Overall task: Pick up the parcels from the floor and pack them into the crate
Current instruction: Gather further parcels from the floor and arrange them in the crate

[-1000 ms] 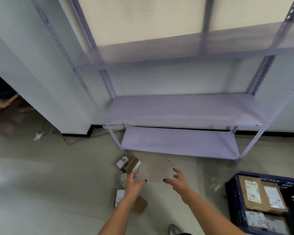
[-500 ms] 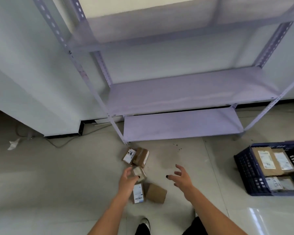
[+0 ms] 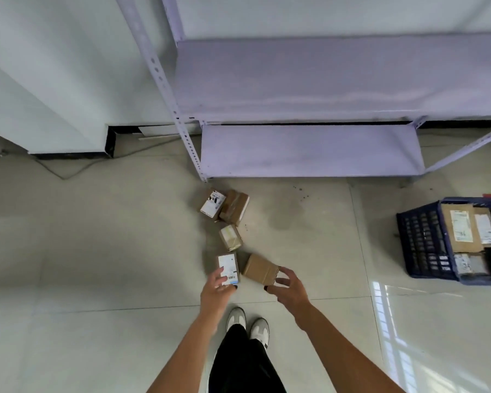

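While left hand fingers rest spread on the labelled parcel, right hand fingers flank the brown parcel, spread.

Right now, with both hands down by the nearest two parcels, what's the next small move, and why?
Probably close each hand on its parcel. The left hand overlaps the white-labelled parcel, and the right hand is spread open at the plain brown parcel. Neither looks gripped yet, and the crate waits to the right.

Black trousers, white shoes.
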